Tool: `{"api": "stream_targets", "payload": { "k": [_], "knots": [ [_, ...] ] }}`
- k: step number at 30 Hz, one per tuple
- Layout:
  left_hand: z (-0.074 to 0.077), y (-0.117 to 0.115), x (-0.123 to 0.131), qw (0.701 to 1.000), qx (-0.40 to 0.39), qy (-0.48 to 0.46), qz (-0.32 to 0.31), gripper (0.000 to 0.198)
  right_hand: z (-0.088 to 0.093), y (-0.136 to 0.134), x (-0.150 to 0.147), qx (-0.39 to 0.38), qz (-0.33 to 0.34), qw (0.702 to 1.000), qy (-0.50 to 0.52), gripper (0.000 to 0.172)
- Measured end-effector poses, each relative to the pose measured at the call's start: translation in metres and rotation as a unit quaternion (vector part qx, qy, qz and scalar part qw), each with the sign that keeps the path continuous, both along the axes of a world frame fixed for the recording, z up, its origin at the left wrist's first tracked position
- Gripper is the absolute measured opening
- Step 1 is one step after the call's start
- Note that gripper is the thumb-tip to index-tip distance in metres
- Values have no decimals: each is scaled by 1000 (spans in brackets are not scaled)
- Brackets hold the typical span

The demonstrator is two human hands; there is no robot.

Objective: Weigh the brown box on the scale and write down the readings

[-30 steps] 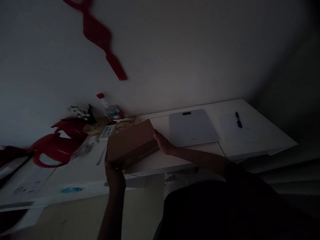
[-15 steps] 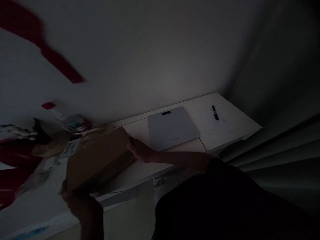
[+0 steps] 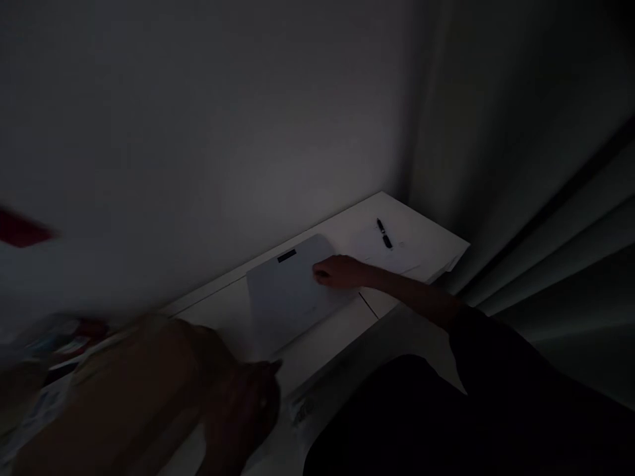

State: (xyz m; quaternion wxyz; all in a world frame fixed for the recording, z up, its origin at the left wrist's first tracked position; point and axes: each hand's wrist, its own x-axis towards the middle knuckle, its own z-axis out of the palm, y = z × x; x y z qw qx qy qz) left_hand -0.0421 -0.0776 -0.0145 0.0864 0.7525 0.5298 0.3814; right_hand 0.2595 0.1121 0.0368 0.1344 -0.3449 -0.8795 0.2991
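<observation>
My right hand (image 3: 340, 271) is closed, its fingers curled inward over the upper right part of a flat grey scale (image 3: 288, 301) with a small dark display. The inside of that fist is hidden, and I cannot tell whether it touches the scale. A brown cardboard box (image 3: 133, 390) fills the lower left of the dim view. At the box's near right end is my left hand (image 3: 245, 403), dark and smeared, so its grip does not show.
Right of the scale, a black pen (image 3: 384, 233) lies on white paper (image 3: 367, 246). The white tabletop (image 3: 431, 241) runs along a wall (image 3: 223, 132). Curtain-like folds (image 3: 546, 277) hang at the right. A blurred bottle (image 3: 74, 337) lies beyond the box.
My right hand has left the box and moved over the scale, its fingers now curled. My left hand has shifted to the box's right end. The view has swung right.
</observation>
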Motion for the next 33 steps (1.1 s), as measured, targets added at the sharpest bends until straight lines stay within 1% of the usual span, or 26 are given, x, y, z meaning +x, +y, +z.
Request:
{"api": "stream_targets", "payload": {
  "k": [1, 2, 4, 6, 7, 8, 9, 11, 13, 16, 19, 21, 22, 23, 24, 25, 27, 28, 29, 31, 33],
  "knots": [
    [0, 14, 21, 998, 17, 32, -44, 38, 2, 12, 22, 14, -37, 998, -40, 20],
    [0, 27, 44, 986, 54, 109, -115, 45, 3, 23, 43, 31, -80, 993, -78, 15],
    [2, 52, 92, 938, 97, 239, -230, 52, 6, 46, 81, 49, -155, 976, -144, 8],
    [4, 73, 137, 882, 136, 335, -302, 50, 6, 66, 113, 47, -202, 962, -179, 14],
    [5, 82, 158, 859, 146, 367, -326, 47, 5, 75, 127, 40, -218, 956, -192, 19],
    [4, 91, 177, 842, 142, 391, -345, 44, 3, 83, 138, 31, -227, 952, -202, 22],
    [3, 99, 193, 831, 133, 405, -357, 42, 1, 89, 148, 21, -231, 950, -210, 25],
    [-2, 113, 220, 828, 111, 406, -371, 41, -6, 100, 163, 1, -225, 950, -217, 24],
    [-9, 123, 237, 841, 95, 376, -376, 43, -13, 106, 172, -16, -211, 954, -214, 20],
    [-23, 132, 249, 870, 63, 313, -376, 46, -22, 111, 180, -23, -197, 960, -198, 20],
    [-34, 134, 250, 885, 37, 289, -365, 48, -26, 115, 185, 7, -189, 969, -161, 24],
    [-40, 134, 248, 892, 26, 282, -353, 49, -29, 118, 187, 43, -197, 971, -126, 18],
    [-42, 134, 247, 895, 22, 275, -350, 49, -30, 120, 188, 57, -212, 971, -93, 12],
    [-44, 134, 246, 898, 16, 266, -350, 49, -33, 123, 188, 65, -237, 968, -44, 9],
    [-45, 135, 246, 900, 9, 257, -351, 49, -36, 125, 187, 61, -270, 961, 25, 18],
    [-46, 136, 246, 901, 2, 250, -353, 50, -39, 128, 186, 49, -306, 945, 101, 28],
    [-47, 137, 246, 899, -11, 245, -362, 51, -48, 134, 184, 8, -363, 905, 223, 40],
    [-47, 138, 246, 898, -16, 244, -365, 51, -53, 136, 182, -12, -378, 891, 251, 42],
    [-46, 138, 246, 899, -20, 242, -366, 51, -57, 138, 181, -28, -388, 883, 261, 43],
    [-44, 138, 247, 901, -25, 237, -363, 50, -66, 141, 179, -45, -395, 882, 254, 41],
    [-43, 137, 247, 903, -31, 237, -357, 48, -73, 143, 179, -43, -401, 880, 249, 40]
  ]
}}
